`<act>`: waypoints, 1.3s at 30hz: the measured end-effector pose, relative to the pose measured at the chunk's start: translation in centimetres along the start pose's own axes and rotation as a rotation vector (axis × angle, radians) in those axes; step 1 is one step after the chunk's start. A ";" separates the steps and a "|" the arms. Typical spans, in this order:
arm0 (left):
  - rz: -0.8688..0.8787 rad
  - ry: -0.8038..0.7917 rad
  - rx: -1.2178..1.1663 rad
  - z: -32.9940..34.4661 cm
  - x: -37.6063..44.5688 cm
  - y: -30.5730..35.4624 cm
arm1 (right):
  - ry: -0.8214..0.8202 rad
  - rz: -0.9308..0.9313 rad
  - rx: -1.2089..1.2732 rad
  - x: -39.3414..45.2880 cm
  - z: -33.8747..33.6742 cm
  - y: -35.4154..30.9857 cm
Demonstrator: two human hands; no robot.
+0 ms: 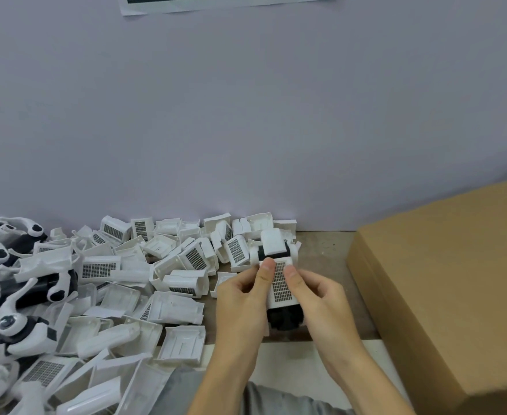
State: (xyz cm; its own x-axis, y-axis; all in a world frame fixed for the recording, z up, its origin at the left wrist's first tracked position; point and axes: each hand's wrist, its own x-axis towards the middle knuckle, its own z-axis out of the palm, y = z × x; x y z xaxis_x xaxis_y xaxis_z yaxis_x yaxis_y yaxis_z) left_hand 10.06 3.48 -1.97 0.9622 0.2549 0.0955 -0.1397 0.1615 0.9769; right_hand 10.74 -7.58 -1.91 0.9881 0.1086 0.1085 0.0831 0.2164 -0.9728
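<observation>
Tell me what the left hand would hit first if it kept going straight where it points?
It already grips the grille part; pushed onward, the left hand would probably meet the white covers piled against the wall, though depth is unclear.

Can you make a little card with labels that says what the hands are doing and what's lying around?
Left hand: grips white grille cover, thumb on top
Right hand: grips the same cover, thumb on top
Under cover: black block
Left of hands: pile of white covers, black-and-white parts further left
Right of hands: cardboard box
Surface: table
</observation>
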 end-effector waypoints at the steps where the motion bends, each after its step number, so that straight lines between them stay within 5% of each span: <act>1: -0.017 0.013 -0.029 -0.1 0.1 0.0 | -0.025 0.004 -0.021 0.0 0.1 0.0; 7: -0.136 -0.075 -0.023 -0.2 0.1 -0.2 | 0.099 -0.076 -0.156 -0.1 -0.1 0.0; 16: -0.094 0.014 -0.062 -0.2 -0.2 0.2 | 0.140 -0.138 -0.207 0.0 0.1 0.3; 24: -0.137 0.141 -0.165 -0.3 0.5 0.1 | 0.096 -0.326 -0.615 -0.2 0.2 0.9; 32: 0.149 0.404 0.182 -2.2 0.6 1.0 | 0.270 -0.041 -0.029 0.7 -1.9 -0.3; 37: -0.046 -0.070 -0.196 -3.1 0.6 2.0 | 0.051 0.162 0.413 0.5 -2.7 -1.2; 39: -0.099 -0.143 -0.253 -2.9 0.3 2.2 | -0.017 0.218 0.468 0.5 -2.7 -0.9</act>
State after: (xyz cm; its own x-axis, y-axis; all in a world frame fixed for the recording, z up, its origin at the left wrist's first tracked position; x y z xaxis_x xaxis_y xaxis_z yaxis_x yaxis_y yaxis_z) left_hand 9.38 6.69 -0.36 0.9947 0.0926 0.0458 -0.0804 0.4159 0.9058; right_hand 11.56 -10.38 -1.56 0.9734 0.2149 -0.0794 -0.1954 0.5977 -0.7775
